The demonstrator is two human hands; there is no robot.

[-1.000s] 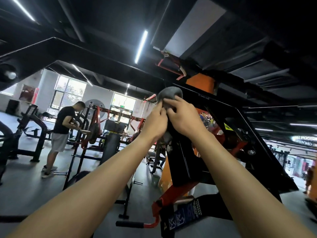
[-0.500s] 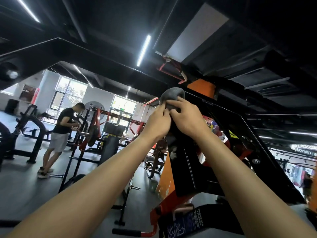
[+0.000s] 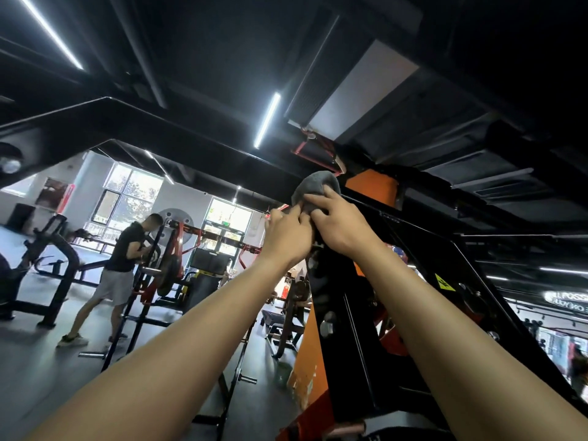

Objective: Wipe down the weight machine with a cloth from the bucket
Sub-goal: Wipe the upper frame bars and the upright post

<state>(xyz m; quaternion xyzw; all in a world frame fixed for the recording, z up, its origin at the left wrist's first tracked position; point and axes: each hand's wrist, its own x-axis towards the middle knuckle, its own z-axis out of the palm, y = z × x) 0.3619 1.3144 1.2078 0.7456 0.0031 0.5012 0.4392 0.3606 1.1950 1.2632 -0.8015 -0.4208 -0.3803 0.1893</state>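
Note:
A grey cloth (image 3: 313,186) is bunched over the top end of the black upright of the weight machine (image 3: 343,313), which has orange panels. Both arms reach up to it. My right hand (image 3: 342,224) grips the cloth from the right with fingers curled over it. My left hand (image 3: 288,237) holds the cloth's lower left edge, fingertips pinching the fabric against the frame. Most of the cloth below the hands is hidden. No bucket is in view.
A black crossbeam (image 3: 159,135) runs overhead from the left to the machine top. A person in a black shirt (image 3: 122,265) stands at a plate-loaded rack (image 3: 171,268) on the left. More gym machines stand on the grey floor (image 3: 38,370).
Both hands and the cloth have shifted slightly up along the machine's upright. The view has tilted upward a little. The person on the left has stayed at the rack.

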